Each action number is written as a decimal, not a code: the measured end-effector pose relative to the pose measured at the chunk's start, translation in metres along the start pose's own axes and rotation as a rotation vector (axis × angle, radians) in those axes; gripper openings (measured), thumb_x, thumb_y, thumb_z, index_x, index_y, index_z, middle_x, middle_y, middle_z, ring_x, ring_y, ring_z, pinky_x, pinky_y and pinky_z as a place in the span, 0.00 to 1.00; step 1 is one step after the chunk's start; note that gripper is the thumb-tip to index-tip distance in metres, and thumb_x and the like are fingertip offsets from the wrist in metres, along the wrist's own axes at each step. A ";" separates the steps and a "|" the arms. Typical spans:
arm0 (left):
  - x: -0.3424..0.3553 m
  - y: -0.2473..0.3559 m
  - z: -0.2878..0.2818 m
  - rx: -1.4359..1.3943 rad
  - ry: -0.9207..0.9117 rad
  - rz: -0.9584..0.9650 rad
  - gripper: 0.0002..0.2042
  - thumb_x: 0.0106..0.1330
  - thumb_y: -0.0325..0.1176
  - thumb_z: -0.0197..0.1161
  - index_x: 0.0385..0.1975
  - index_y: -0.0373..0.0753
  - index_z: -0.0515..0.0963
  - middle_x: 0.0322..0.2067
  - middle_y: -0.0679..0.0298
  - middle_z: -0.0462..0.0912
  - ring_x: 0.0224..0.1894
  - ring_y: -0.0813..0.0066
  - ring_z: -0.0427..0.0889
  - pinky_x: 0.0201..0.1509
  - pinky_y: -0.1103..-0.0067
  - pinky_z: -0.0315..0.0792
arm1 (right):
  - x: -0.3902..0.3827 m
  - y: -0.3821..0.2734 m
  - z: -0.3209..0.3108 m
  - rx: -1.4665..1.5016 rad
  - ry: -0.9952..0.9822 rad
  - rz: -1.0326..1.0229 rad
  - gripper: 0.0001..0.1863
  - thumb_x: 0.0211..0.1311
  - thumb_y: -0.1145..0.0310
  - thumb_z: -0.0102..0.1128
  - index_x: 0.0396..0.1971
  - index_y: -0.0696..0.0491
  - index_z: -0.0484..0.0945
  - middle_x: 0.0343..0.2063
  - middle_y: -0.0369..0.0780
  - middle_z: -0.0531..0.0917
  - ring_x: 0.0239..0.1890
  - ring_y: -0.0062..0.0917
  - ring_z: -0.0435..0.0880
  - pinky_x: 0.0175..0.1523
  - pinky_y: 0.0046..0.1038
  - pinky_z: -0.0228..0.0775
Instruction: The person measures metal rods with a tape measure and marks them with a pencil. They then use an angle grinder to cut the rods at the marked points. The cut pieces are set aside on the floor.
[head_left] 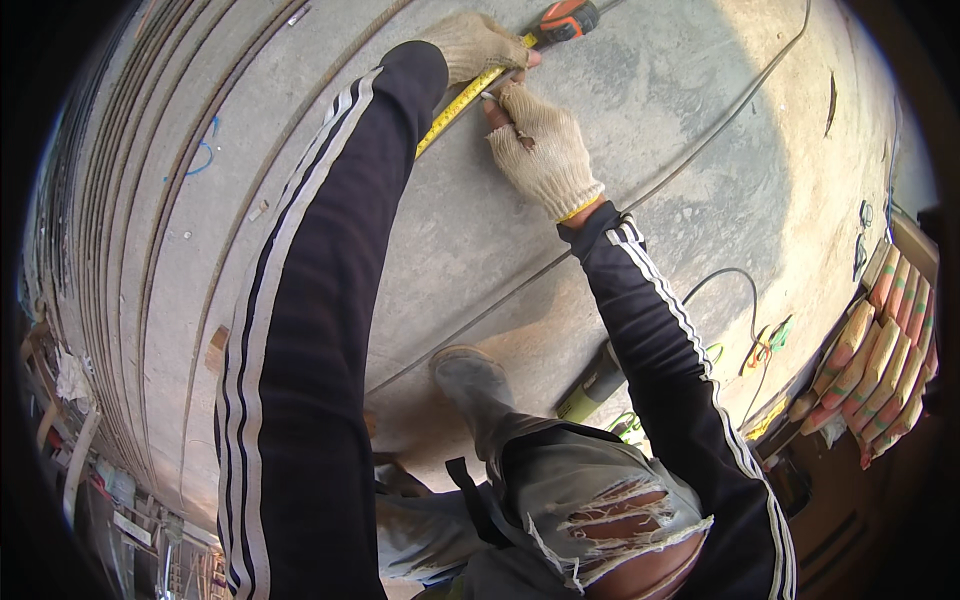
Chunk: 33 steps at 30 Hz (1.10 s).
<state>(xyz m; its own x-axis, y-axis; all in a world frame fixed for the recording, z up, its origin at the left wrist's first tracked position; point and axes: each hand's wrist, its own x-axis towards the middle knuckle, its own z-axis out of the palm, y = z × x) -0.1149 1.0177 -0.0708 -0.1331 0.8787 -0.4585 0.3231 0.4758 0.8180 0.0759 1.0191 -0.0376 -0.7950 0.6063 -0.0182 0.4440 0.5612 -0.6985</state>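
Head view: your tape measure [463, 103] extends over the concrete floor [690, 110], its orange-and-black case [566, 21] at the far end and its yellow blade slanting back until your left sleeve [325, 300] hides it. Your left hand [468, 45], in a knitted glove, is clasped on that blade near the case, bare fingertips showing past its right edge. Your right hand [540, 145], gloved likewise, is just right of the tape measure, thumb and forefinger drawn close together by the blade; a small pale tip shows at the thumb, but whether they pinch it I cannot tell. Left of the tape measure, long steel bars [160, 200] run side by side, with a blue cord [203, 160] among them. To its right, a long thin rod [690, 165] slants across the floor past your right wrist. Nearer you than the tape measure, your boot [468, 375] is near a green-and-dark tool [590, 385], partly hidden by your right sleeve [655, 330]. Well right of the tape measure, filled bags [880, 360] are stacked.
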 end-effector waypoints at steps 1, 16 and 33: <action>0.003 0.000 0.001 -0.011 -0.007 0.006 0.19 0.59 0.54 0.78 0.32 0.42 0.92 0.30 0.60 0.90 0.35 0.68 0.89 0.43 0.73 0.79 | 0.001 0.000 0.000 -0.015 -0.015 0.011 0.07 0.72 0.66 0.60 0.37 0.54 0.80 0.23 0.49 0.83 0.26 0.45 0.86 0.33 0.41 0.77; 0.003 0.002 -0.002 -0.428 -0.037 -0.124 0.11 0.61 0.34 0.79 0.31 0.30 0.88 0.25 0.57 0.88 0.25 0.71 0.84 0.31 0.73 0.76 | 0.007 0.005 0.002 -0.017 -0.035 -0.007 0.07 0.69 0.65 0.63 0.37 0.52 0.82 0.22 0.45 0.81 0.23 0.40 0.83 0.31 0.37 0.75; -0.003 0.009 -0.010 -0.379 -0.024 -0.108 0.11 0.61 0.36 0.78 0.31 0.33 0.89 0.25 0.59 0.89 0.27 0.73 0.84 0.34 0.74 0.77 | 0.008 0.006 -0.002 0.008 -0.024 -0.017 0.09 0.72 0.63 0.61 0.42 0.52 0.85 0.22 0.44 0.82 0.21 0.40 0.81 0.31 0.37 0.74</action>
<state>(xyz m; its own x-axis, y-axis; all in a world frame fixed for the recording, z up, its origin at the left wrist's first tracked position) -0.1213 1.0197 -0.0588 -0.1238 0.8238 -0.5533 -0.0610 0.5502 0.8328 0.0729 1.0283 -0.0401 -0.8122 0.5830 -0.0234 0.4272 0.5670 -0.7043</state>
